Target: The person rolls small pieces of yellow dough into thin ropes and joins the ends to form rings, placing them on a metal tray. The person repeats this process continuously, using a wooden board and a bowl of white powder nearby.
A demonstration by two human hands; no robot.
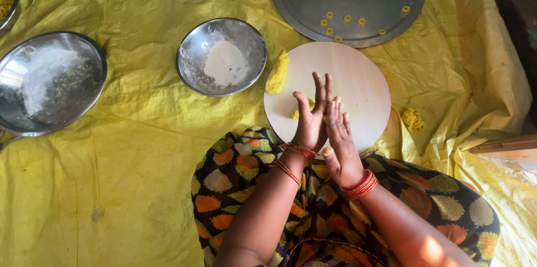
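My left hand [312, 119] and my right hand [339, 144] are pressed palm to palm over the near part of a round pale wooden board [358, 79]. Whatever lies between the palms is hidden. A small piece of yellow dough [295, 113] shows on the board just left of my left hand. A larger lump of yellow dough [278, 72] rests on the board's left edge. Red bangles circle both wrists.
A small steel bowl of white flour [221, 56] sits left of the board. A large steel plate [347, 1] with several small yellow dough rings lies beyond it. Another steel dish [47, 79] with flour is at far left. Yellow dough scraps [413, 118] lie on the yellow sheet [112, 188].
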